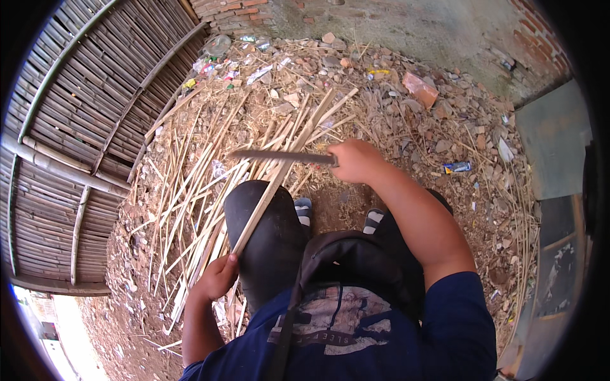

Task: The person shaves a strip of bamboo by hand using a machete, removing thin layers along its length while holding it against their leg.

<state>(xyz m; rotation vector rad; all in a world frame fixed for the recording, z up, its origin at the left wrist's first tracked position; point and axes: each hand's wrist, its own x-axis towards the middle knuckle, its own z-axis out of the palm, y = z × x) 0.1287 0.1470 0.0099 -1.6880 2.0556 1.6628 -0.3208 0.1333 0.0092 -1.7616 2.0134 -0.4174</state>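
Low on the left, my left hand (219, 277) is closed round the near end of a long bamboo strip (258, 213). The strip slants up and away to the right, passing over my left thigh. My right hand (356, 162) is closed on the handle of a long, dark-bladed knife (283, 156). Its blade points left and lies across the strip above my knee; whether the edge touches or cuts into it I cannot tell. The knife's handle is mostly hidden in my fist.
Many split bamboo strips (184, 209) lie on the ground to my left. A bamboo-slat wall (89, 95) stands at the left, a plastered brick wall (381, 25) at the far side. Rubble and litter, including a broken brick (420, 89) and a blue wrapper (457, 167), cover the ground.
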